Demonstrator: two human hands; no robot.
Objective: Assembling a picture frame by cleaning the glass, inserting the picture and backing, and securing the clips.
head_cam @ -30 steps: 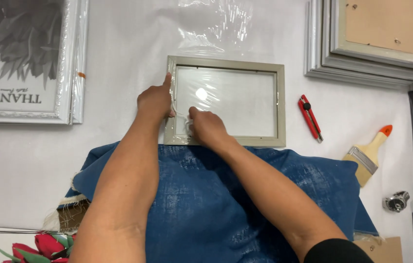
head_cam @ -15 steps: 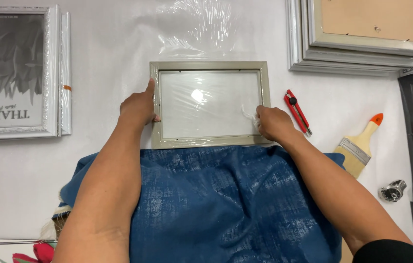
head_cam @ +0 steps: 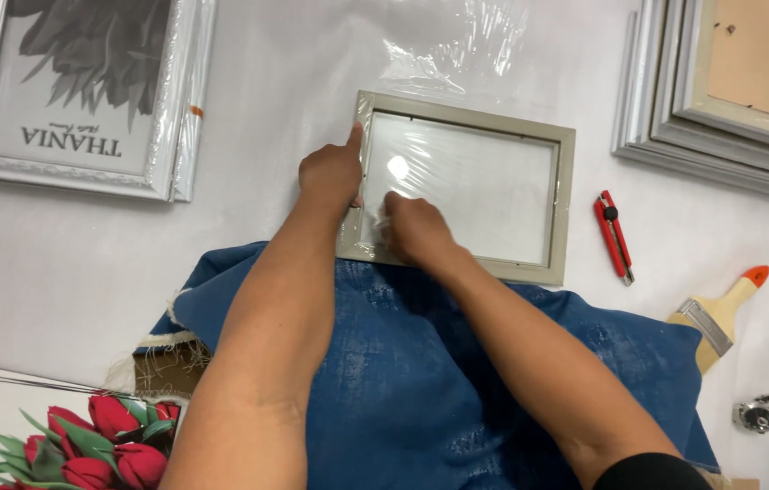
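Head view: frame (head_cam: pixel 562 195) flat, long axis left-right

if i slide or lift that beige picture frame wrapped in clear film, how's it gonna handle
The beige picture frame looks rigid, so it should lift flat rather than flex. Its glossy clear film probably makes it slippery; the left hand and right hand both rest on it. The pale centre pane may be glass, so treat it as fragile. Lying flat, it won't roll.

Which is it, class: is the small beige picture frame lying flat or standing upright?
Lying flat. The beige picture frame rests face up on the white table, clear film across it, with the left hand and right hand pressing on it.
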